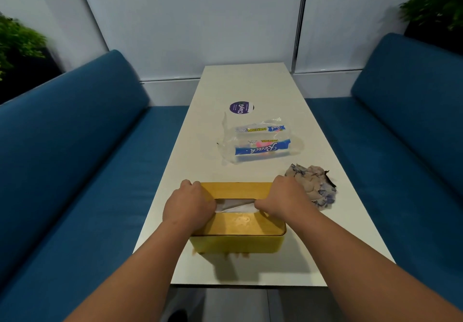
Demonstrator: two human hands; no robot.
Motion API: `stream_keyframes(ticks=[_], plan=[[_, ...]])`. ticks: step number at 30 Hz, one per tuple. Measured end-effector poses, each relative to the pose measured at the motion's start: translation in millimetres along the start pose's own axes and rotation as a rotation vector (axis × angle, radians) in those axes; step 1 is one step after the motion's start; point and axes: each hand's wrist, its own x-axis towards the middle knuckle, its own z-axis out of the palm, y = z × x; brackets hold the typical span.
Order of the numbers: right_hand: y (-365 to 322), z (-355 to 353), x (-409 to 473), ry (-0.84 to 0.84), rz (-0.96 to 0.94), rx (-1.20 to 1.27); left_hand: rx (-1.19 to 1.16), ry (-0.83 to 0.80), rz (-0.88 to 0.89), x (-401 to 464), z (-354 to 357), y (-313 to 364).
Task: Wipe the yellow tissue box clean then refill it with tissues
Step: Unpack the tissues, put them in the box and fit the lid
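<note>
Both hands clasp the lid of a yellow tissue box [238, 224] at the counter's [250, 88] near end: left hand [186, 207] and right hand [284, 196] curl over opposite ends, thumbs apparently at the slot showing white tissues [236, 206]. Beyond the box lie an emptied plastic wrapper [258, 143] and a crumpled cloth [313, 183].

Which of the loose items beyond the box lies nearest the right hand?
The crumpled cloth, just behind the right hand; the clear Reach wrapper lies farther back.
</note>
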Motion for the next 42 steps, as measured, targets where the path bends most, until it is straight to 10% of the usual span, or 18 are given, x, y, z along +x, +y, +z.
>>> stream_keyframes(ticks=[22, 29, 42], plan=[[6, -10, -2, 0.014, -0.134, -0.045, -0.002, 0.123, 0.083, -1, -3, -2], [0, -14, 1, -0.008, -0.406, 0.118, 0.017, -0.293, 0.238, 12, -18, 27], [1, 4, 2, -0.092, -0.485, 0.087, 0.053, -0.306, 0.414, 9, -13, 27]])
